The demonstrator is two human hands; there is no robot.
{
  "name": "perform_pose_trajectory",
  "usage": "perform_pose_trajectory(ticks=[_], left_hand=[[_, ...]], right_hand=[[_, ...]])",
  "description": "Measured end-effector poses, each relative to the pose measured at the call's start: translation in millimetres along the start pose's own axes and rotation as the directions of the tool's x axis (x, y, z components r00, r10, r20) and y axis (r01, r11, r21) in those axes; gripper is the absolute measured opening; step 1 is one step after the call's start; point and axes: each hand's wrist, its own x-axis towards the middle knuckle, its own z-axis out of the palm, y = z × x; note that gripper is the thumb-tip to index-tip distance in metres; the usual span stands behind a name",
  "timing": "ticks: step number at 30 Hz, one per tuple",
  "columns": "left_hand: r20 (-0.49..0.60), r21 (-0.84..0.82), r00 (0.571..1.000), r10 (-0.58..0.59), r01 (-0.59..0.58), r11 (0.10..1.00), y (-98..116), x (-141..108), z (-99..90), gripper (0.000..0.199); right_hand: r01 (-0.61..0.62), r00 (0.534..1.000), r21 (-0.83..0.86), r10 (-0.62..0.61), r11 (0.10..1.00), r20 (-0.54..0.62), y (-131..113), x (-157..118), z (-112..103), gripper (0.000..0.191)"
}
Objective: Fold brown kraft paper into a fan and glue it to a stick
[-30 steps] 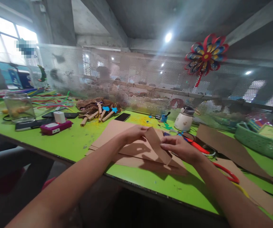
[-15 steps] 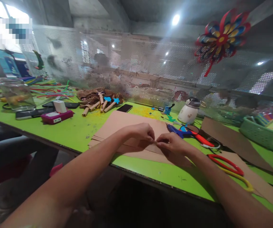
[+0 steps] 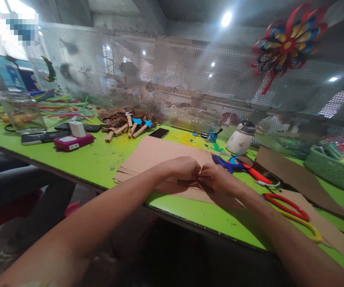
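Observation:
My left hand (image 3: 186,169) and my right hand (image 3: 215,177) meet above a stack of brown paper sheets (image 3: 163,153). The fingertips of both are pinched closely together. What they pinch is too small and too covered by the fingers to make out. A blue hot glue gun (image 3: 227,163) lies just beyond my right hand, beside an orange-red handled tool (image 3: 257,174). Under and beside my right forearm, scissors with red and yellow handles (image 3: 291,211) rest on another piece of brown paper (image 3: 336,237).
A white bottle (image 3: 240,139), a black phone (image 3: 159,133) and rolled brown paper pieces (image 3: 136,129) stand or lie farther back. At left are a glass jar (image 3: 24,115) and a magenta power strip (image 3: 74,142). A green basket (image 3: 333,167) sits right. A person's leg (image 3: 25,187) shows left.
Both hands have drawn closer together, and the thin tan piece seen between the fingertips is now mostly hidden. The whole view has shifted slightly.

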Motion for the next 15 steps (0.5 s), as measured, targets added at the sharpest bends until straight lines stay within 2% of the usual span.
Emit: perform_pose_trajectory(ticks=[3, 8, 11, 15], left_hand=[[-0.034, 0.054, 0.999, 0.006, -0.004, 0.999, 0.7, 0.3, 5.0, 0.016], [-0.131, 0.124, 0.991, 0.035, -0.018, 0.992, -4.3, -6.1, 18.0, 0.028], [-0.180, 0.074, 0.984, 0.014, -0.001, 0.997, -6.9, -15.0, 20.6, 0.025], [-0.147, -0.062, 0.989, -0.026, 0.017, 0.998, -8.7, -24.4, 18.5, 0.019]], right_hand=[[0.019, 0.999, -0.084, -0.021, 0.996, -0.024, -6.9, -2.8, -2.4, 0.019], [0.034, 0.999, -0.125, -0.039, 0.992, -0.034, -11.4, -5.4, -3.6, 0.019], [0.029, 0.999, -0.126, -0.032, 0.992, -0.021, -8.0, -5.2, -3.0, 0.020], [0.032, 0.999, -0.113, -0.033, 0.993, -0.004, -1.9, -5.5, -1.8, 0.019]])
